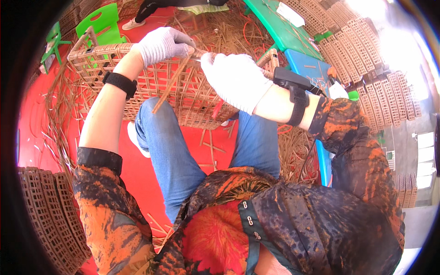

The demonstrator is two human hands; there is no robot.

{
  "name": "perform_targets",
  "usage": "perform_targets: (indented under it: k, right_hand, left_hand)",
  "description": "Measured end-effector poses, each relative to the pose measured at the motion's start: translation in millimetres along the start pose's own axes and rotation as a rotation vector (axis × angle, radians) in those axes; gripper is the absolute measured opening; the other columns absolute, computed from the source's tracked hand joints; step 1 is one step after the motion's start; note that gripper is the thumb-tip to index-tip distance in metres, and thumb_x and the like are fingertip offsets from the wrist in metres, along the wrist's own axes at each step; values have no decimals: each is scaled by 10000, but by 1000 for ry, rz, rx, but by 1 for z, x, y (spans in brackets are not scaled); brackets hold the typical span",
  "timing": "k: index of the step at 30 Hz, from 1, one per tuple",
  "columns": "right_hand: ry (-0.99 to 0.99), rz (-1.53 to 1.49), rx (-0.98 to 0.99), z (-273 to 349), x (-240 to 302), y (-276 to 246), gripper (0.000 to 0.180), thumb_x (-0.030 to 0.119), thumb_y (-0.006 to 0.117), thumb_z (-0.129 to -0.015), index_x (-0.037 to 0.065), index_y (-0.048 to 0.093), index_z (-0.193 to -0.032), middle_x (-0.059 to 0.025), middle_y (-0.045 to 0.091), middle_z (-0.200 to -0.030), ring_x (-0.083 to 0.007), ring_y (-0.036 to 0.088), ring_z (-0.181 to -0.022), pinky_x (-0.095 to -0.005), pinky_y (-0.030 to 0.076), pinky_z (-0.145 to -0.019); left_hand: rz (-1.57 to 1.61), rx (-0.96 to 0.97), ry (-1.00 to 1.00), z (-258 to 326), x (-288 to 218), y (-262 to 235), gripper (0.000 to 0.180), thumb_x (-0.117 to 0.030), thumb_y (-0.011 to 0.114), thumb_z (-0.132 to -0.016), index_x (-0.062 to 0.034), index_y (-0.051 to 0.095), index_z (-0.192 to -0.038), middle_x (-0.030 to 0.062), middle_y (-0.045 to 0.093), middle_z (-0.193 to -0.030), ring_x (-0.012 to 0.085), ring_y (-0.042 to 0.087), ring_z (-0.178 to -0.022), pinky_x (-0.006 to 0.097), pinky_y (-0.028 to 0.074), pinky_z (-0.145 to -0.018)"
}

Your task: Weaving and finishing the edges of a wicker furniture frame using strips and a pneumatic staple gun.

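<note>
While woven basket [197, 103] is sitting just beyond wearer's knees [158, 126], I'm seeing left hand [165, 46] pinching brown strand [172, 84] at rim; right hand [236, 78] is meeting it, grip hidden, can't tell. Wall is looking mostly woven; strand's tail is hanging unfinished.

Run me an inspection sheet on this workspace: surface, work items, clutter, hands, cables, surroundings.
Surface: red floor, strewn with cut strips.
Work items: brown woven basket in front of the knees; a loose brown strip hangs at the left fingertips.
Clutter: tangled strips heaped beyond the basket, more along the left side.
Hands: left hand and right hand, both in white gloves, close together at the basket's far rim; right grip unclear.
Cables: none identifiable for certain.
Surroundings: green chair, green table, blue table, stacked brown woven pieces.
</note>
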State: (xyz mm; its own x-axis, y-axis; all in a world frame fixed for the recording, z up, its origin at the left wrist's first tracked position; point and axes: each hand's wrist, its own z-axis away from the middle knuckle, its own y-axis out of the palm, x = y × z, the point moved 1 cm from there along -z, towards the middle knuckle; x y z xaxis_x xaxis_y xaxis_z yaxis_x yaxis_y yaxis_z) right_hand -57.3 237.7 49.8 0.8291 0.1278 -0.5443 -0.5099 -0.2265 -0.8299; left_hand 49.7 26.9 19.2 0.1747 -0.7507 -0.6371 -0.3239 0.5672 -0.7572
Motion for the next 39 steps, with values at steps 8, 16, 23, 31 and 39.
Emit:
perform_targets:
  k: [8, 16, 23, 31, 39]
  right_hand:
    - [5, -22, -116, 14, 5, 15, 458, 154, 588, -903, -23, 501, -1316, -103, 624, -821, -221, 680, -660, -352, 566, -541]
    - [-126, -128, 7, 13, -13, 12, 448, 159, 571, -911, -36, 497, -1307, -83, 622, -789, -221, 699, -723, -357, 563, -541]
    - [22, -64, -166, 18, 9, 28, 458, 164, 575, -917, -92, 517, -1292, -105, 659, -785, -245, 705, -663, -373, 552, -509]
    - [46, -211, -213, 24, 17, 39, 497, 138, 544, -925, -66, 488, -1375, -107, 643, -770, -246, 688, -650, -380, 547, -504]
    - [90, -336, -63, 52, 27, 18, 505, 151, 559, -896, -10, 497, -1371, -75, 606, -788, -208, 656, -669, -351, 543, -556]
  left_hand:
    - [-54, 37, 4, 15, -11, -1, 329, -159, 685, -902, 0, 692, -1191, 76, 727, -934, 121, 642, -834, 292, 536, -793]
    - [-74, 90, 30, 25, -22, -6, 336, -173, 687, -889, -9, 690, -1182, 83, 703, -887, 102, 617, -794, 284, 529, -761]
    - [-204, -6, -36, 23, -25, -1, 366, -228, 722, -861, -38, 702, -1173, 87, 700, -807, 163, 625, -695, 322, 527, -691]
    - [-414, -85, -31, 35, -25, 3, 454, -391, 759, -827, -91, 707, -1163, 122, 736, -845, 316, 717, -818, 405, 564, -785]
    - [-391, -80, -105, 35, -31, -1, 387, -351, 762, -826, -110, 723, -1127, 143, 737, -872, 315, 720, -820, 403, 569, -776]
